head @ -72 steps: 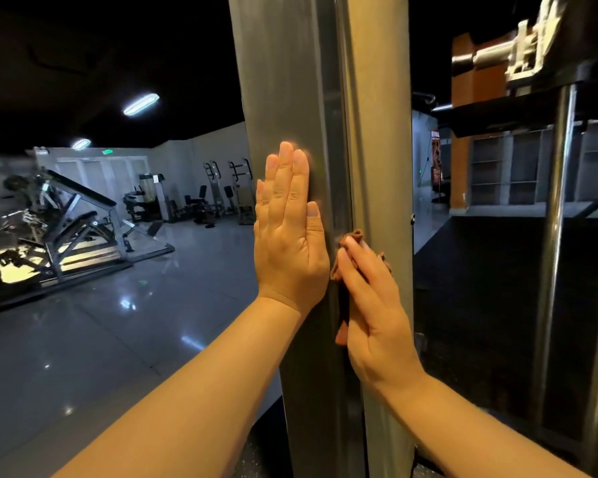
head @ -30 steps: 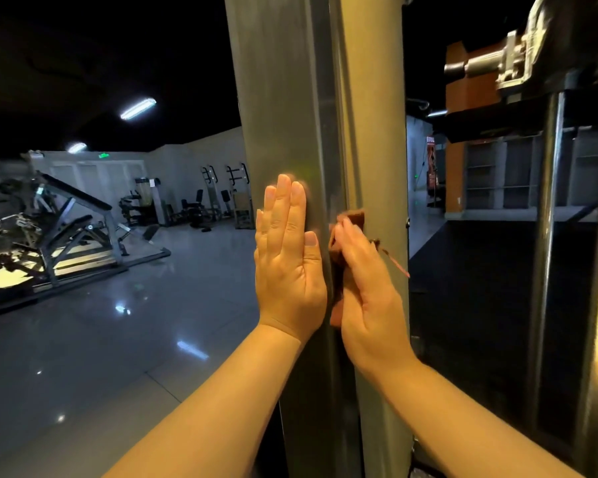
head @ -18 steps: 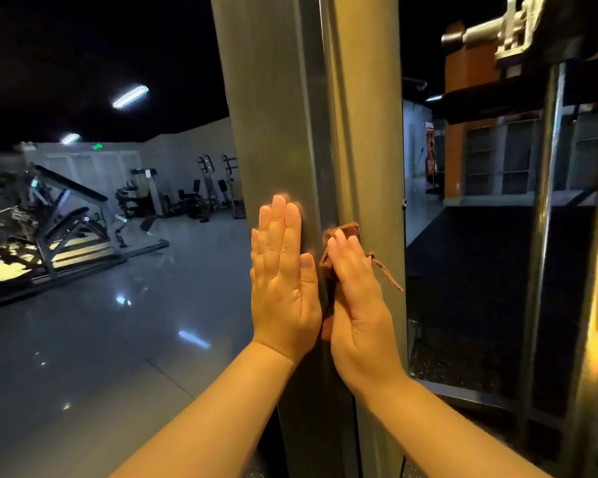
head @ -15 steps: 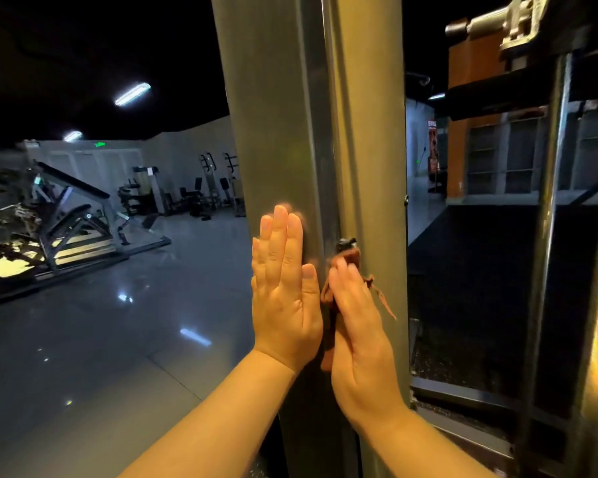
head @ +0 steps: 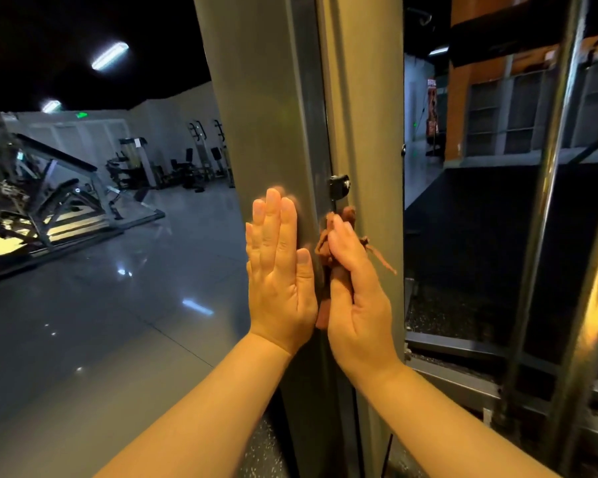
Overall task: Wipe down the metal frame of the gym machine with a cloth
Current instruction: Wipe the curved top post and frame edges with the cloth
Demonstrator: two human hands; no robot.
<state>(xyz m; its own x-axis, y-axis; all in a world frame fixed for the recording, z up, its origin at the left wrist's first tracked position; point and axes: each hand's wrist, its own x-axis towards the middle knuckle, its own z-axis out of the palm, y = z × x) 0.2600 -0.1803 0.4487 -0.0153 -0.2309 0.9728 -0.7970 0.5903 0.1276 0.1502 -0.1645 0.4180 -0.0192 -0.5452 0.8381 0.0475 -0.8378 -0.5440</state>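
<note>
A tall grey metal upright of the gym machine frame (head: 256, 98) fills the middle of the head view. My left hand (head: 278, 274) lies flat against its left face, fingers straight and together. My right hand (head: 354, 298) presses a small brown cloth (head: 346, 215) into the seam between the two faces of the upright, fingers laid over it; frayed threads hang out to the right. A black knob (head: 339, 186) sticks out of the seam just above the cloth. Most of the cloth is hidden under my fingers.
Shiny chrome guide rods (head: 549, 201) rise on the right, with a low frame rail (head: 463, 353) at their foot. To the left lies a glossy grey floor (head: 101, 305) with an incline machine (head: 49, 188) and more equipment far back.
Both hands have slid down the upright together, the right one dragging the cloth along the seam. The black knob has come into view above the cloth.
</note>
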